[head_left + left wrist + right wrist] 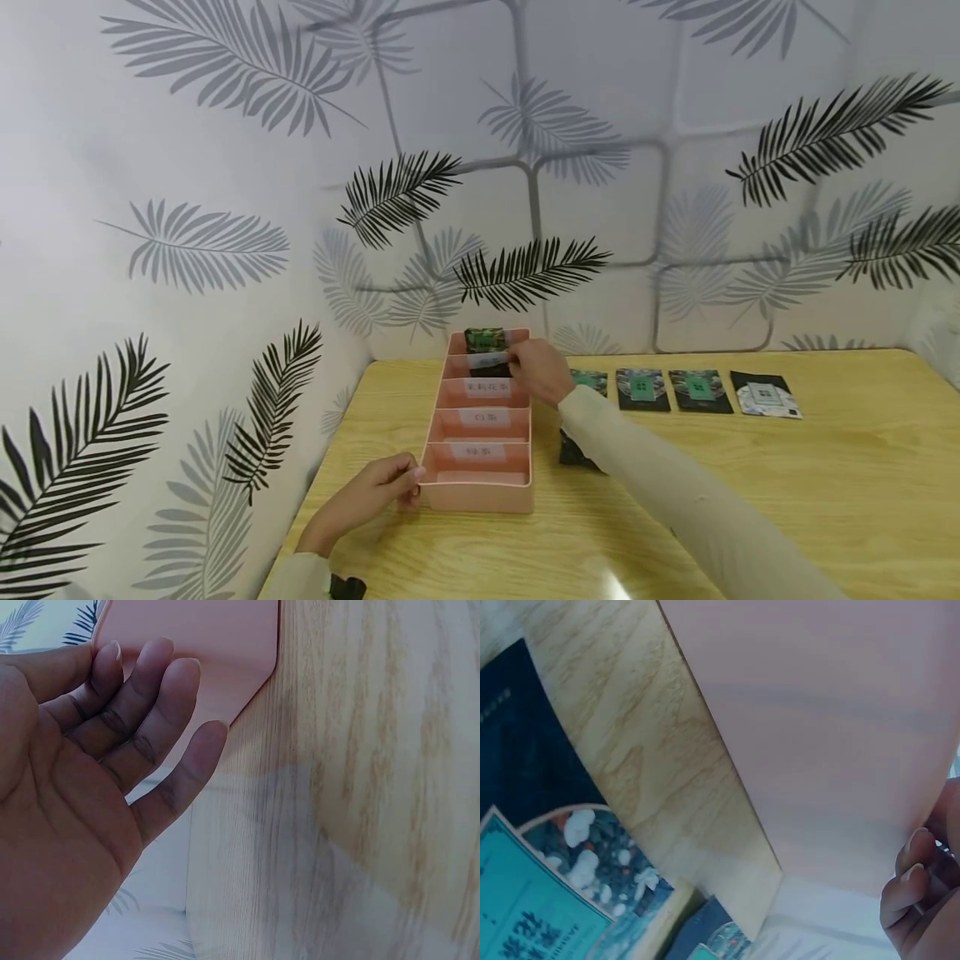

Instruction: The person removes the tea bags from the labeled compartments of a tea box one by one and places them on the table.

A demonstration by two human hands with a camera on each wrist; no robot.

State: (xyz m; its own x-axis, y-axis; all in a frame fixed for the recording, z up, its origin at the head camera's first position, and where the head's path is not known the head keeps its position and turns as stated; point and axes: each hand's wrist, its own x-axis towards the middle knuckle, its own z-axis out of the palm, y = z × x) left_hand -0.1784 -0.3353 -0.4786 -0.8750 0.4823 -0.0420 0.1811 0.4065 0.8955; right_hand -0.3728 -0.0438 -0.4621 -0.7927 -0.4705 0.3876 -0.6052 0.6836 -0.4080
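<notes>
A pink divided box [480, 498] stands lengthwise on the table, with white labels on its compartment walls. My left hand [378, 492] grips its near left corner; in the left wrist view the thumb and curled fingertips meet at the box rim. Over the right side of the box, my right hand [542, 371] reaches in with curled fingers at the right end of a dark tea packet [489, 372] in the second compartment from the back. The right wrist view shows these fingers at the rim, the packet hidden behind the box wall. A green and black packet [486, 339] sits in the rearmost compartment.
Right of the box lie flat packets in a row: one [592, 381] partly behind my right arm, two dark green ones [642, 390] [701, 392], and a black and white one [765, 394]. Another dark packet [576, 452] shows beside my right sleeve. A patterned wall [600, 208] rises behind the table [750, 492].
</notes>
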